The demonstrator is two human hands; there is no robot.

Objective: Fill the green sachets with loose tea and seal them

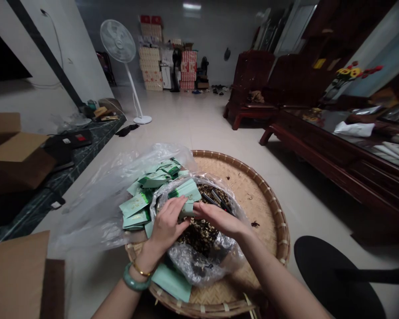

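My left hand (168,223) holds a small light-green packet (187,209) above an open clear plastic bag (199,268). From the other side, my right hand (219,218) pinches the packet's edge, its fingers close together and the thumb partly hidden. The bag holds a dark and pale dried loose mix (199,237). A dark-handled tool (216,199), perhaps scissors or tongs, lies on the mix. Another green packet (189,190) rests just beyond my fingers at the bag's rim. Several more green packets (136,206) are heaped to the left.
A round woven bamboo tray (269,212) carries the bag. Clear plastic sheeting (96,217) spreads leftward. Cardboard boxes (16,270) stand at the left, a black round base (332,279) at the right. Beyond are a white fan (118,42) and a dark wooden table (319,150).
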